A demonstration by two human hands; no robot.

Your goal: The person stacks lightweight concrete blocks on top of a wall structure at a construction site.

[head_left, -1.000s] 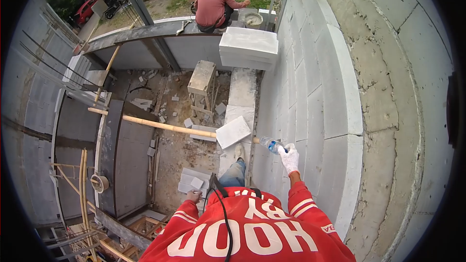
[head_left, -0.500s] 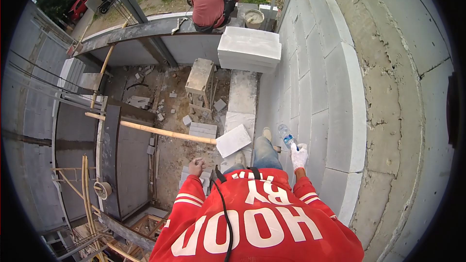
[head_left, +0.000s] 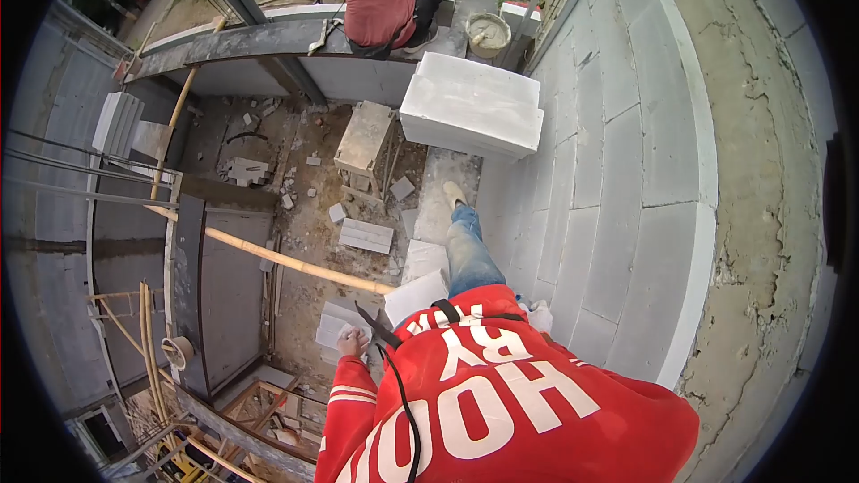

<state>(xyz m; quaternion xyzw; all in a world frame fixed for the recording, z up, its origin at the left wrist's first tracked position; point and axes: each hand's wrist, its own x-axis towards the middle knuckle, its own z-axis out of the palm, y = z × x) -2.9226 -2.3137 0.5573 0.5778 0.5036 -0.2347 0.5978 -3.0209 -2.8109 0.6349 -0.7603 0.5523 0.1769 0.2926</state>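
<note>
My left hand (head_left: pixel 352 341) is bare and hangs at my left side, its fingers loosely curled with nothing visible in them. Pale blocks (head_left: pixel 331 326) lie below and behind it. On my right, the white-gloved right hand (head_left: pixel 540 316) is mostly hidden behind my red sleeve and body. It is closed on a clear plastic bottle, of which only a little shows now. One leg in jeans with a pale boot (head_left: pixel 455 193) stretches forward on a narrow, whitish raised walkway (head_left: pixel 447 174). A white block (head_left: pixel 417 297) sits partly under my body.
Ahead, stacked white blocks (head_left: pixel 472 105) stand on the walkway. Beyond, a person in a faded red top (head_left: pixel 389 0) squats by a mortar bucket (head_left: pixel 488 35). A block wall (head_left: pixel 617 152) rises on my right. Left and below are a dusty wooden stand (head_left: pixel 365 139), bamboo pole (head_left: pixel 295 264) and rubble.
I have moved forward along the walkway, one leg now stretched out ahead. The stacked blocks are nearer. My right hand with the bottle has swung back beside my body; my left hand is lower.
</note>
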